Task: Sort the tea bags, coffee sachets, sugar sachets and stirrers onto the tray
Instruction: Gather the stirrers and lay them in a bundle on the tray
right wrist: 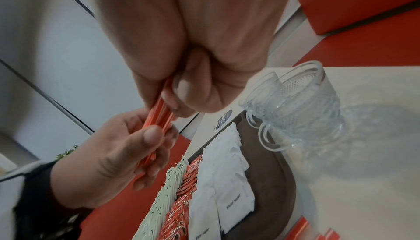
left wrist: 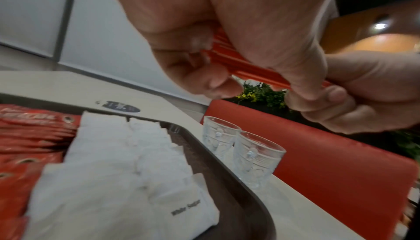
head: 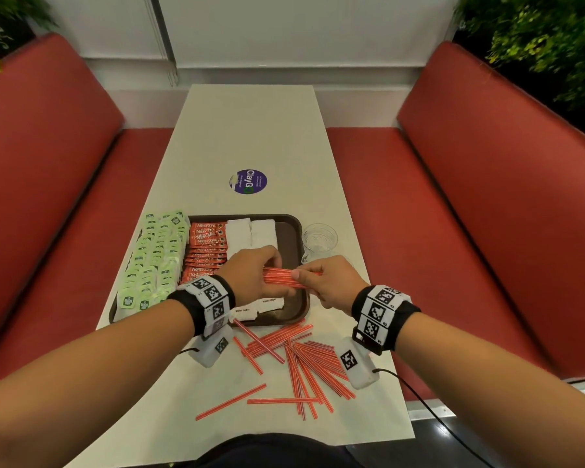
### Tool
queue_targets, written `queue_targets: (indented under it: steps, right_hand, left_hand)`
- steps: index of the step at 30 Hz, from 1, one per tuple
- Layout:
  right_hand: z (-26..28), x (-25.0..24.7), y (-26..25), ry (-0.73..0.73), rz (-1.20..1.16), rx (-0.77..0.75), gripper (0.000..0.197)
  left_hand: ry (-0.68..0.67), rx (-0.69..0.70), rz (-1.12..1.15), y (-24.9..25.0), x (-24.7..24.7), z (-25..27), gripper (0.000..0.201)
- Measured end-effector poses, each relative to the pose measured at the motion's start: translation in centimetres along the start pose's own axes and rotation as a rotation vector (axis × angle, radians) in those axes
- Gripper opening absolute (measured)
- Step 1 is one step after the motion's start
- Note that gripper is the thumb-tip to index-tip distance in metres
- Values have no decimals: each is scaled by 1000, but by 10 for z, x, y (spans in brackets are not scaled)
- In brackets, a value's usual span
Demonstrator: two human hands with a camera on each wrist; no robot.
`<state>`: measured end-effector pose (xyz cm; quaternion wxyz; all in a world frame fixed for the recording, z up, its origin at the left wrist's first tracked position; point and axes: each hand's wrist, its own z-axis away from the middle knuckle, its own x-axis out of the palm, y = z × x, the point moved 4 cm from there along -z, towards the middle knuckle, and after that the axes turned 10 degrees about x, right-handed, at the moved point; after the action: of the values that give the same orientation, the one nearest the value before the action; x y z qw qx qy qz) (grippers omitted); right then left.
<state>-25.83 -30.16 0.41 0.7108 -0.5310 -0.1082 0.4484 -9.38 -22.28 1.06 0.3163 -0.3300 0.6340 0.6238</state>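
Both hands hold one bundle of stirrers [head: 289, 278] above the near right part of the tray [head: 293, 231], at centre frame in the head view. The left hand [head: 250, 275] has its grip clenched around the bundle's left end; the right hand [head: 331, 285] pinches the right end between thumb and curled fingers. On the tray, from frame left to right, lie the tea bags [head: 152, 258], the coffee sachets [head: 207, 246] and the sugar sachets [head: 250, 233]; the bare strip at the tray's right is the likely slot for stirrers. Many loose stirrers [head: 304, 363] remain scattered on the tabletop [head: 250, 136] in the lower centre of the frame, so this step is judged unfinished. Risks: the bundle is thin and smooth, so an uneven squeeze may let single stirrers slide out and fall onto the sugar sachets or roll off the tray rim. Two glasses [left wrist: 240, 150] stand just beside the tray's right edge, at centre right; a right-hand swing outward could knock them over.
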Motion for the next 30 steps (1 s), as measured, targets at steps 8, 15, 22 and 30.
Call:
queue_targets:
  steps: [8, 15, 22, 30]
  right_hand:
    - [-3, 7, -8, 28, -41, -17, 33]
    - [-16, 12, -7, 128, -104, 79, 34]
    - [-21, 10, -4, 104, 78, 59, 46]
    - [-30, 25, -8, 61, 493, -95, 42]
  left_hand:
    - [222, -75, 484, 3, 2, 0, 33]
    - [212, -56, 183, 1, -2, -6, 50]
    - [-128, 18, 59, -3, 5, 0, 48]
    - [-436, 137, -215, -9, 21, 2, 41]
